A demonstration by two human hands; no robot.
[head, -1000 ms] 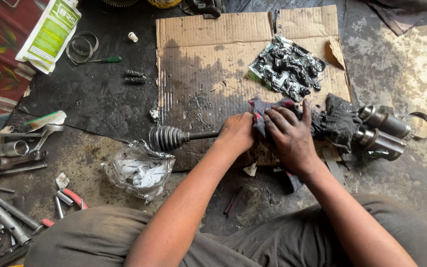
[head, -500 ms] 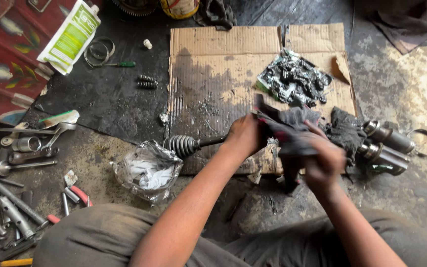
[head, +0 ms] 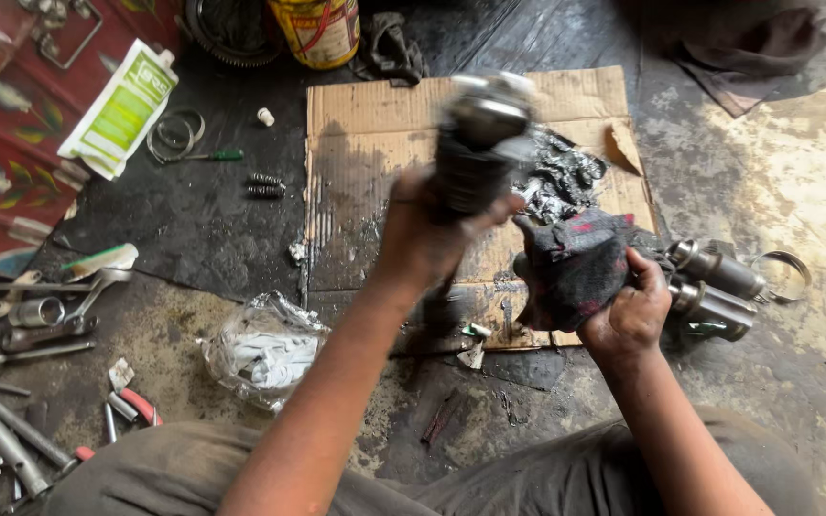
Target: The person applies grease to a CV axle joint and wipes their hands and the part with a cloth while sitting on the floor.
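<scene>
Here, left hand [head: 423, 239] clenched around a blurred drive shaft [head: 475, 143], raised upright over the greasy cardboard sheet [head: 365, 153]. Right hand [head: 628, 311] closed on a dark, grimy rag [head: 576, 263], just beside the shaft. Near the right hand, two metal joint housings [head: 714, 287] on the floor. Lower left, crumpled plastic bag [head: 260, 349] and scattered tools [head: 21, 325].

Left half of the cardboard sheet [head: 356, 191] is open, easy to reach across. Its right edge is crowded: greasy foil scrap [head: 566, 177] up top, metal joint housings [head: 714, 287] just off it. Crumpled plastic bag [head: 265, 349] blocks the near-left corner; tools [head: 21, 325] clutter the far-left floor.
</scene>
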